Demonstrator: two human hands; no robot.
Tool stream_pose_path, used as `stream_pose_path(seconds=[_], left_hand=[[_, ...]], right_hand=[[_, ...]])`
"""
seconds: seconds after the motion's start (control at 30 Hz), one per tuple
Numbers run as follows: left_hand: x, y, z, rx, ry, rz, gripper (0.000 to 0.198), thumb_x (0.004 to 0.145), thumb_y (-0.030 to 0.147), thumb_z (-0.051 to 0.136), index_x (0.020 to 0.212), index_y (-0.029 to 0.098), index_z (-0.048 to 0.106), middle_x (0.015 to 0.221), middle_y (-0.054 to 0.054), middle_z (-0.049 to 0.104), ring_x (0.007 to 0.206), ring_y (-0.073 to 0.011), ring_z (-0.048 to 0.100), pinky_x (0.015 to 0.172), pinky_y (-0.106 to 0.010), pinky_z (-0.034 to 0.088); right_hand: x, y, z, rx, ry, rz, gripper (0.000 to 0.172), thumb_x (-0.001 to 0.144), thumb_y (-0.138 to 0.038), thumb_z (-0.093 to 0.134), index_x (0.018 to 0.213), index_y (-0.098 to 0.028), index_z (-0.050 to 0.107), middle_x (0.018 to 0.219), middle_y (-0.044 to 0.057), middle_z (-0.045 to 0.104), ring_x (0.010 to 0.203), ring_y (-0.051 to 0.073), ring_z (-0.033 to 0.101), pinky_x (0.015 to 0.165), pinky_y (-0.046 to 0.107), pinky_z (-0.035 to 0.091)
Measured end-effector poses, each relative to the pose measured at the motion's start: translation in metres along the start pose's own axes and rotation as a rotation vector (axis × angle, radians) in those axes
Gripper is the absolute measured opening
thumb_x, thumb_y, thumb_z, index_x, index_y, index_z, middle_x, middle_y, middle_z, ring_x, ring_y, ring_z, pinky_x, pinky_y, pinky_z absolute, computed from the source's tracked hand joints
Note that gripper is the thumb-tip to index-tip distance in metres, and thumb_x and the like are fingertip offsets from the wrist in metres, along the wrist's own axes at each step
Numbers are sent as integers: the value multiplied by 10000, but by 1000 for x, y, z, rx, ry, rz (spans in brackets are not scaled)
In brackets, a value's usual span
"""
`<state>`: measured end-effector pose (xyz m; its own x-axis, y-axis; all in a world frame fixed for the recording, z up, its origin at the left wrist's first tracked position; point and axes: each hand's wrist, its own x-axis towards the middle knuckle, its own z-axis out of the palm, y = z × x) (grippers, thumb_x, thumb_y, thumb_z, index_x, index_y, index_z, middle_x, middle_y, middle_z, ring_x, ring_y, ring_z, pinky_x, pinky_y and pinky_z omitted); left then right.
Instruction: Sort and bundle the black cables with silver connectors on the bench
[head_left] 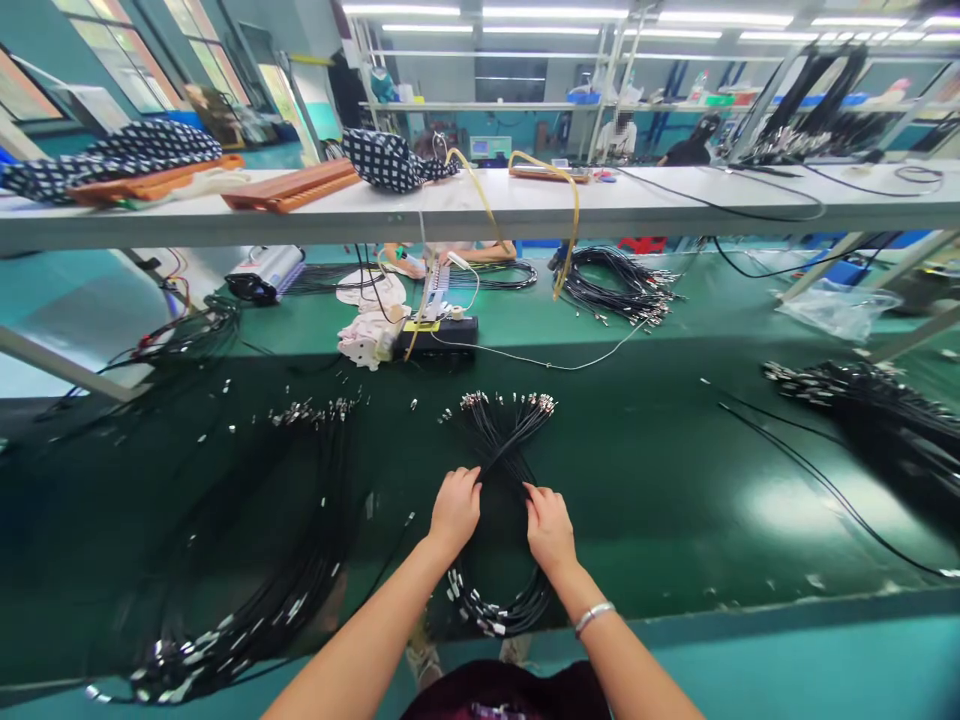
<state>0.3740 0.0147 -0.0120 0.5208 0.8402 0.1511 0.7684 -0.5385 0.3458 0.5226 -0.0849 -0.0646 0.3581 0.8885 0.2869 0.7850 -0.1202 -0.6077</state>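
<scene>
A bundle of black cables lies looped on the green tabletop in front of me. Its two ends cross beyond my hands and fan out into metal-tipped connectors. My left hand is closed round the left side of the loop, just below the crossing. Opposite it, my right hand grips the right side, with a silver bangle on that wrist. White tags show along the near curve of the loop. What lies inside each fist is partly hidden by the fingers.
Left of me lies a larger bundle of black cables; another pile is at the right. A black box and a coiled cable bundle sit farther back. A white shelf crosses above. A co-worker's arms show behind.
</scene>
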Motion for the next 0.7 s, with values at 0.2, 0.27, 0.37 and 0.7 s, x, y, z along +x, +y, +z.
stream_pose_path(seconds=[0.2,0.27,0.37,0.7], left_hand=[[1,2,3,-36,-32,-7,319,836,149,370,1077,144,579,958,-98,595,912,-220,532,862,-370,429],[2,3,2,-46,-42,-16,328,840,149,361,1094,147,568,963,-99,587,923,-219,525,858,-364,427],[-3,6,2,-39,-55,-46,326,839,150,362,1093,151,568,954,-106,584,929,-226,519,861,-385,414],[-48,15,-17,-152,9,-137,410,818,268,478,1214,165,469,1036,-117,542,971,-232,478,859,-394,415]], right_hand=[[2,0,3,58,2,99,324,886,-193,320,1119,-131,536,959,106,538,860,216,468,823,363,411],[2,1,3,72,-1,104,332,887,-209,318,1126,-133,535,961,109,537,872,218,475,830,361,411],[-3,6,6,41,-10,97,353,876,-239,317,1113,-128,554,986,128,530,917,233,480,843,372,409],[-6,-2,-35,57,-51,5,496,819,-480,372,1040,-91,586,1054,176,557,981,292,505,870,421,393]])
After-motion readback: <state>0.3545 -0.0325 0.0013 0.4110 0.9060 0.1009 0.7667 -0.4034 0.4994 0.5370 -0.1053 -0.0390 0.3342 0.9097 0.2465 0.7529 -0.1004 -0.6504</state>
